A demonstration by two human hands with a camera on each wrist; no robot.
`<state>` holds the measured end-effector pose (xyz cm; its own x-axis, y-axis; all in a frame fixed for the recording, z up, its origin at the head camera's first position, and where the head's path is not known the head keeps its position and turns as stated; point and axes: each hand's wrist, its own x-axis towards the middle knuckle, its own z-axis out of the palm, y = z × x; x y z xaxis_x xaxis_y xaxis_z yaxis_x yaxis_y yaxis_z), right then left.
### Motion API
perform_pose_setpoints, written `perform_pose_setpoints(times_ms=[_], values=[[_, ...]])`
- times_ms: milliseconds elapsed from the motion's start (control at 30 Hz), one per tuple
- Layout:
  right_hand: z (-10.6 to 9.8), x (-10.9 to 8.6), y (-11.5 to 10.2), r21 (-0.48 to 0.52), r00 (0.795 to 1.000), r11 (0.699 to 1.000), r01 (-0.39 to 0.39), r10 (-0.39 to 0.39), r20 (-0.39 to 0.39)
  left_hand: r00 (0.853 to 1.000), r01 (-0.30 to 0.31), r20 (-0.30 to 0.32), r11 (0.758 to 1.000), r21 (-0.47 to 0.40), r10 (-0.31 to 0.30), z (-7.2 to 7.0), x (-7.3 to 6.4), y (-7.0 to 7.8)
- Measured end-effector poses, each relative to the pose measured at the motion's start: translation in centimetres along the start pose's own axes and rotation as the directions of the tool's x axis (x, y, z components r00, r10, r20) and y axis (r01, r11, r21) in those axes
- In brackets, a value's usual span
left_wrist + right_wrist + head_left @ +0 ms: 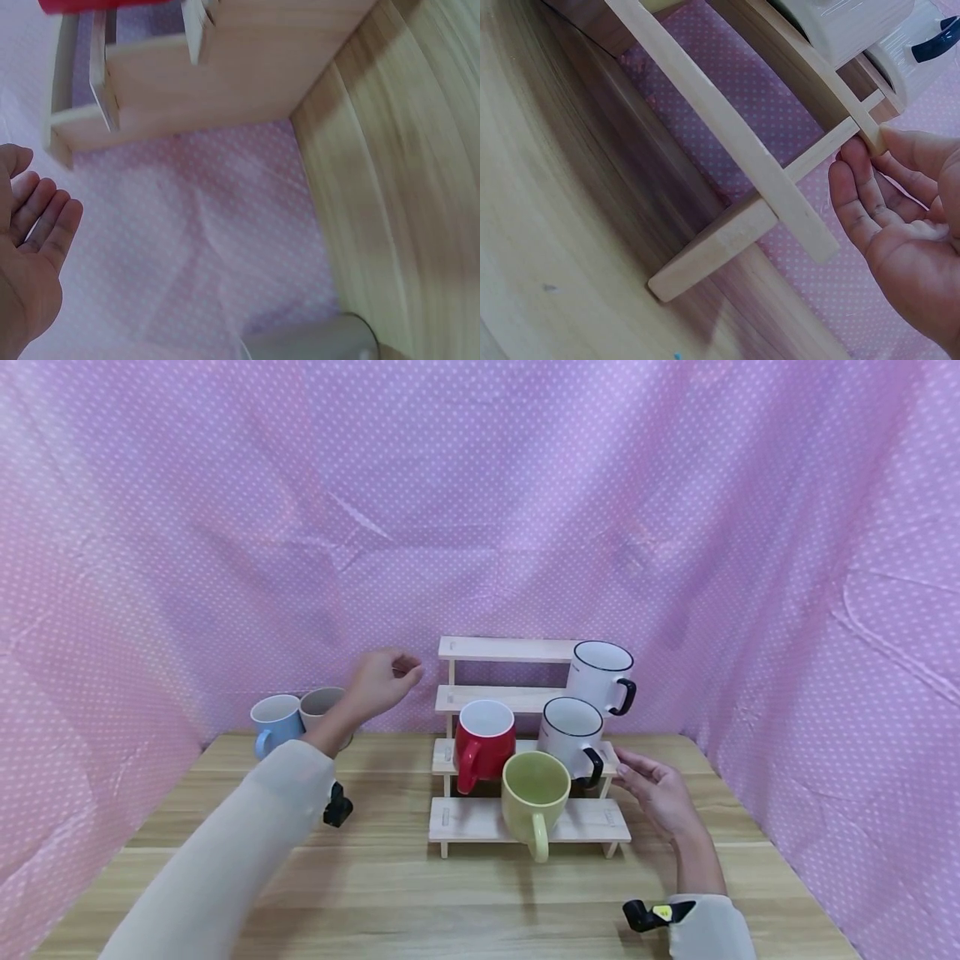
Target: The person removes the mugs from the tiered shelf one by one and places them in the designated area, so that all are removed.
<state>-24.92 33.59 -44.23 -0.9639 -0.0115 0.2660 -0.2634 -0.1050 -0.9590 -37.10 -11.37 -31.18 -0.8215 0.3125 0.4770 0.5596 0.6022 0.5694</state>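
Observation:
A stepped wooden display rack (480, 821) stands on the table, several tiers high. My right hand (662, 793) pinches the right end of one of its boards (814, 71) between thumb and fingers. To the rack's left, my left hand (386, 681) is raised in the air, fingers loosely bent and holding nothing. On the rack are a yellow-green mug (523, 818) on the lowest tier, a red mug (497, 758) and a white mug with black rim and handle (557, 750) one tier up, and a similar white mug (587, 685) higher at the right.
A light blue mug (281, 727) and a grey-brown mug (310, 717) stand side by side at the table's back left, the latter partly behind the left forearm. Pink dotted cloth (480, 510) hangs behind and around the wood-grain table (375, 893).

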Motion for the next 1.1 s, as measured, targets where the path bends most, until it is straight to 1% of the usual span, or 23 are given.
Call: perform_pose_setpoints(times_ms=[167,400,533,667,767,967,1100], values=[[0.1,0.0,-0.1,0.001,1.000,1.000,-0.001,0.001,0.006,0.999,-0.033,0.017,0.999,-0.010,0.033,1.0,0.9,1.7],[0.1,-0.1,-0.3,-0.020,1.000,1.000,-0.009,0.009,0.017,0.993,-0.105,0.044,0.994,-0.040,0.107,2.9,1.9,3.6],[0.0,-0.1,-0.3,-0.027,1.000,1.000,-0.014,0.014,0.016,0.989,-0.129,0.064,0.990,-0.049,0.132,3.8,2.3,5.0],[0.0,-0.1,-0.2,-0.034,1.000,0.999,-0.014,0.015,0.023,0.987,-0.137,0.080,0.990,-0.046,0.140,4.7,2.6,6.4],[0.0,-0.1,-0.3,-0.040,1.000,0.999,-0.010,0.011,0.027,0.983,-0.150,0.102,0.987,-0.058,0.155,5.1,2.7,7.3],[0.1,-0.2,-0.4,-0.041,1.000,0.999,-0.008,0.009,0.025,0.968,-0.205,0.124,0.974,-0.102,0.217,6.1,3.1,8.9],[0.1,-0.3,-0.2,-0.040,1.000,0.999,-0.007,0.008,0.023,0.963,-0.213,0.144,0.972,-0.102,0.226,6.6,3.3,10.0]])
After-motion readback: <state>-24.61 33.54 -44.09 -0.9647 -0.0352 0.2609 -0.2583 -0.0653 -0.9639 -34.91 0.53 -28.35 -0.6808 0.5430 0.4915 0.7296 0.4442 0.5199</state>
